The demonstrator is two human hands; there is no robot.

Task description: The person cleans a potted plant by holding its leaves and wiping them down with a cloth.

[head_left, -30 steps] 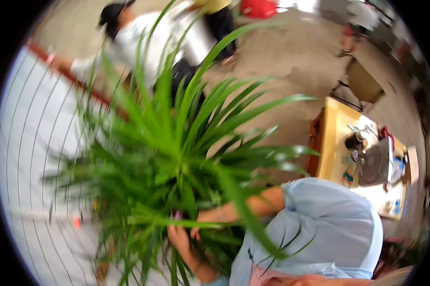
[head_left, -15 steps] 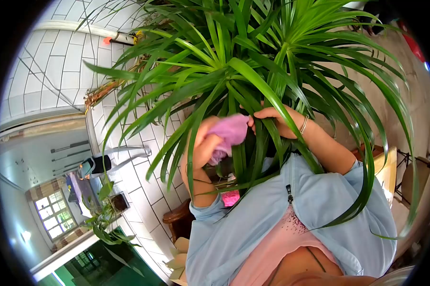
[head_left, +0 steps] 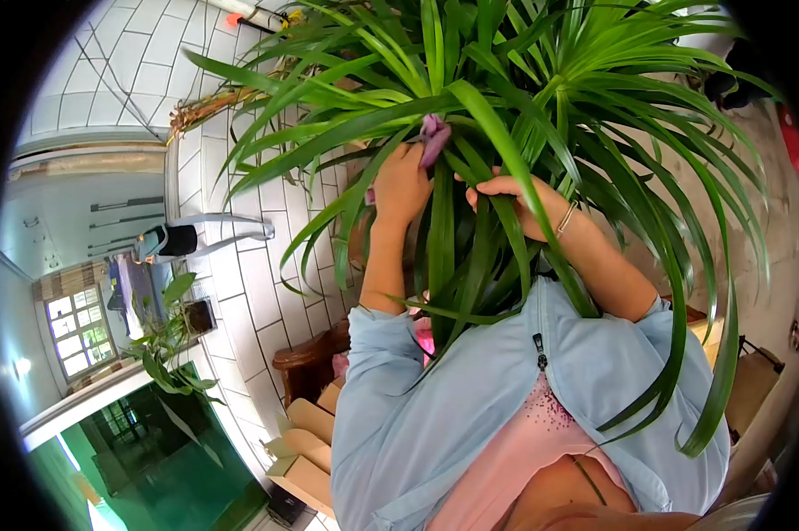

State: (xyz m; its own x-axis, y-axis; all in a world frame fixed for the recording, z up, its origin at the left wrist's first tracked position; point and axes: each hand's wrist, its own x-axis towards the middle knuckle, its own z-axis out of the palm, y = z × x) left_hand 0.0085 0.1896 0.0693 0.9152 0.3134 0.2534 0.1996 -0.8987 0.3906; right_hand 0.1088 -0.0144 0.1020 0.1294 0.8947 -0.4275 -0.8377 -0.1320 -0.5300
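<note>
A large potted-type plant with long, strap-like green leaves (head_left: 559, 84) fills the upper middle of the head view. My left hand (head_left: 404, 184) is closed on a purple cloth (head_left: 434, 140), which bunches out above the fingers, against the leaves near the centre of one rosette. To its right, my right hand (head_left: 525, 205) pinches a long green leaf (head_left: 504, 221) between thumb and fingers. Leaves hang in front of both forearms and partly cover the right hand. The plant's base is hidden.
White tiled wall (head_left: 253, 265) runs along the left side. A smaller plant (head_left: 165, 341) hangs by a window opening there. A dark wooden furniture piece (head_left: 309, 358) and cardboard boxes (head_left: 306, 451) stand at my left. A chair (head_left: 753, 380) is at far right.
My left hand has moved up with the purple cloth, from beside the right hand to the rosette's centre. My right hand stays on the leaf. The whole view has shifted slightly.
</note>
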